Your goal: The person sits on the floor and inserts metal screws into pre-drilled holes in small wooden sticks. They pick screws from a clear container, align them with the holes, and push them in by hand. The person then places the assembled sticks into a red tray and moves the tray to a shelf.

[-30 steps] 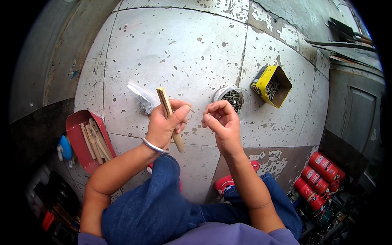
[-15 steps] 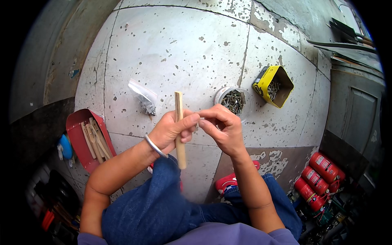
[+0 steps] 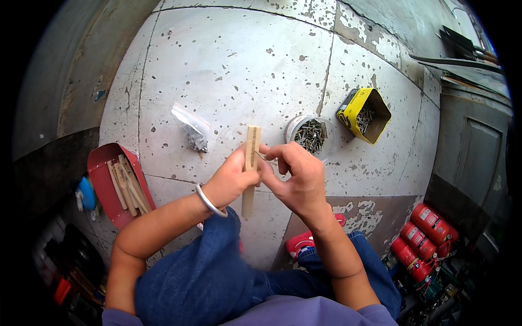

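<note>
My left hand (image 3: 228, 182) is closed around a light wooden stick (image 3: 253, 141), which stands roughly lengthwise in front of me. The stick's upper part shows a dark lengthwise strip, and its lower end sticks out below my fingers. At its right side, my right hand (image 3: 299, 179) pinches a small thin metal piece (image 3: 261, 156) between thumb and forefinger, touching or very near the wood. Fingers partly hide the piece, so its exact kind is unclear. Beyond my right hand stands a clear round tub (image 3: 294, 128) of small metal bolts.
A yellow and black tin (image 3: 375, 135) with more metal pieces stands right of the tub. A clear plastic bag (image 3: 191, 126) of small parts lies left. A red scoop-shaped container (image 3: 100, 163) holds several wooden sticks. Red fire extinguishers (image 3: 418, 239) are at the lower right.
The wooden stick has shifted right and turned, showing its dark-striped face. My right hand has brought the small metal piece up to the stick's side.
</note>
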`<state>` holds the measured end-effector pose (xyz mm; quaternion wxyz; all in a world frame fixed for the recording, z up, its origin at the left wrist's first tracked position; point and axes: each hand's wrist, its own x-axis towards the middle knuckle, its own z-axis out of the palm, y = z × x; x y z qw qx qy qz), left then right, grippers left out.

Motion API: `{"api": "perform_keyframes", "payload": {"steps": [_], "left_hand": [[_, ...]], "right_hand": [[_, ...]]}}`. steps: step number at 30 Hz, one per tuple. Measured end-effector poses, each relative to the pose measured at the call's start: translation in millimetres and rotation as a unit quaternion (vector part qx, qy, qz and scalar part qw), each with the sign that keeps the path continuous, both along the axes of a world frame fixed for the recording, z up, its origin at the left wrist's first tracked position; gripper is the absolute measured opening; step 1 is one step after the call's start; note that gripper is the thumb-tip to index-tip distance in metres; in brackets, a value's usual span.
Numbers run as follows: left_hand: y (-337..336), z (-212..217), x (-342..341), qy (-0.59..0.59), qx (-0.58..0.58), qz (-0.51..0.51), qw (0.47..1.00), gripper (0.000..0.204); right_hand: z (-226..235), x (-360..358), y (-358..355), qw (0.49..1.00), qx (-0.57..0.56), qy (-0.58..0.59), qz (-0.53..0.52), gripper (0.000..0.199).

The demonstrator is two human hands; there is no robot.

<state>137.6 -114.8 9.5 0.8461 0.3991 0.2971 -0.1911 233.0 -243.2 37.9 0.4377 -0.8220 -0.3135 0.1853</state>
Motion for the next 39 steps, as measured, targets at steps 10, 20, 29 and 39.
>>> {"api": "perform_keyframes", "payload": {"steps": [10, 20, 29, 39], "left_hand": [[0, 9, 2, -0.090, 0.102, -0.036, 0.990, 0.063], [6, 14, 4, -0.128, 0.056, -0.055, 0.989, 0.064], [21, 1, 4, -0.074, -0.311, 0.198, 0.926, 0.043], [16, 13, 9, -0.063, -0.318, 0.174, 0.930, 0.046]], "right_hand": [[9, 5, -2, 0.994, -0.058, 0.085, 0.039, 0.014], [-11, 6, -5, 0.948, -0.021, 0.317, -0.016, 0.021], [1, -1, -13, 0.980, 0.032, 0.185, -0.062, 0.019], [-7, -15, 0, 0.992, 0.050, 0.106, -0.036, 0.015]]}}
